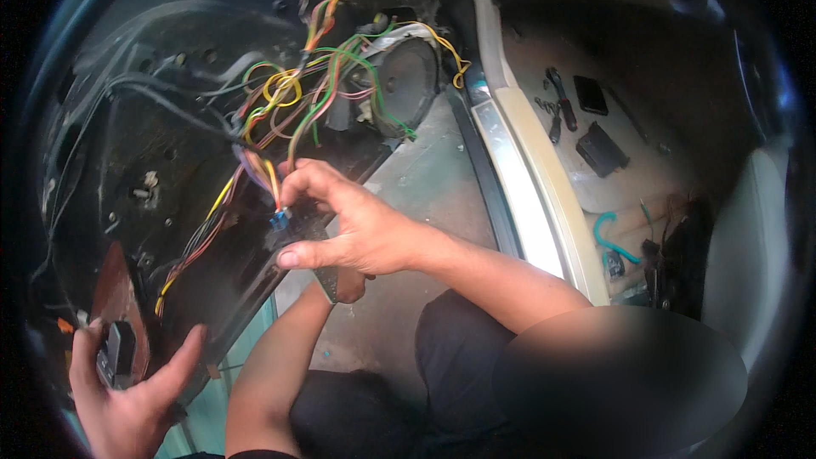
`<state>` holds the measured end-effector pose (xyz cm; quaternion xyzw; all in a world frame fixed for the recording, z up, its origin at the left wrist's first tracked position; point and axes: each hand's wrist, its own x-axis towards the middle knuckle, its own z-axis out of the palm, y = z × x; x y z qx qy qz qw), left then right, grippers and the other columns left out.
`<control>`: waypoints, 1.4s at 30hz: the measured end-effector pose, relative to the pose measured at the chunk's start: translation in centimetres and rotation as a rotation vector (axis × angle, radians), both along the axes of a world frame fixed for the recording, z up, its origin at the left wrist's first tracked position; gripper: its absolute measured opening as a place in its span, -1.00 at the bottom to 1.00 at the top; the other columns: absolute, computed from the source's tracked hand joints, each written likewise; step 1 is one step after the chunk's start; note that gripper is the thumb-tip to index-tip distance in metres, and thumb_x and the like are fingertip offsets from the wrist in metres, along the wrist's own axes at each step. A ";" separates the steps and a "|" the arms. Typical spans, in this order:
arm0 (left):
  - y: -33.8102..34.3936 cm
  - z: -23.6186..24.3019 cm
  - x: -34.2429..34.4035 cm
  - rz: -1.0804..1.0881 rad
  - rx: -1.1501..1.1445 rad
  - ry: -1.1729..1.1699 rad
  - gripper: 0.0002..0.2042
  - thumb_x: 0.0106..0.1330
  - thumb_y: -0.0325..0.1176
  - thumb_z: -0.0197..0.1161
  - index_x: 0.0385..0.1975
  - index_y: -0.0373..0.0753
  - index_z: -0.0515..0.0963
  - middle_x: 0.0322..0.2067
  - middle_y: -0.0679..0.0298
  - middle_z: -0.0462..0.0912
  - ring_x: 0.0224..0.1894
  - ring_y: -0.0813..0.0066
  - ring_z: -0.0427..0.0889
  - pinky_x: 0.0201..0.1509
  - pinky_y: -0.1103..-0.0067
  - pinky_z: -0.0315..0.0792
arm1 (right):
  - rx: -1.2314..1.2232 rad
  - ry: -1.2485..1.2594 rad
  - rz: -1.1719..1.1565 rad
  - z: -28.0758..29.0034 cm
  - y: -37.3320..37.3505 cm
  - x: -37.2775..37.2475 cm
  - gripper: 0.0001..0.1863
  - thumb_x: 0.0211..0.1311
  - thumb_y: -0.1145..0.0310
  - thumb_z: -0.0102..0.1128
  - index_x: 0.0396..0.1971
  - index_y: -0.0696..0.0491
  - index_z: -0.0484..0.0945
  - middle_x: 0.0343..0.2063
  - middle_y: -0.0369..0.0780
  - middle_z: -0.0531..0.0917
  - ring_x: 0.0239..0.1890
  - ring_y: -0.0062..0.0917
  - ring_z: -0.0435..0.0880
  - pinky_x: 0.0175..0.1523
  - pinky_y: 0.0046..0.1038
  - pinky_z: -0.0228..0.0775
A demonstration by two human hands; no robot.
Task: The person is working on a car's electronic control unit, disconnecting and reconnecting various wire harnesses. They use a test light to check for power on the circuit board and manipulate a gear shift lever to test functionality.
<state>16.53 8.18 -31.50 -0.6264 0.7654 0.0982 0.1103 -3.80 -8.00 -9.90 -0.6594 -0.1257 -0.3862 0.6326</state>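
Observation:
My left hand [127, 404] is at the lower left, thumb and fingers spread wide. Its fingertips rest beside a black switch unit [121, 347] on a brown wedge-shaped trim piece [119, 289]. My right arm reaches up at the lower middle. A dark band circles the wrist, and my right hand [351, 286] is mostly hidden behind a co-worker's hand [361, 221], so its fingers do not show. The co-worker's thumb and fingers are around a dark connector with a blue part [279, 219], from which coloured wires [255, 168] run up.
A stripped car door panel [170, 153] with a round speaker [406, 81] and loose wires [327, 76] fills the left. Beyond the door sill [523, 191], a screwdriver [564, 106], a black box [602, 150] and a phone-like slab [590, 95] lie on the car floor. The co-worker crouches at lower right.

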 end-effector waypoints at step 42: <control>-7.3 28.5 -28.6 -0.158 -0.678 0.622 -0.66 0.38 -0.35 0.23 0.09 -0.38 0.54 -0.48 0.08 0.63 -0.47 0.22 0.57 -0.33 0.42 0.44 | -0.019 -0.115 0.016 -0.5 -0.5 -0.6 -0.43 -0.16 0.14 0.59 -0.18 0.07 0.50 -0.10 -0.11 0.41 0.03 -0.20 0.48 0.06 -0.24 0.36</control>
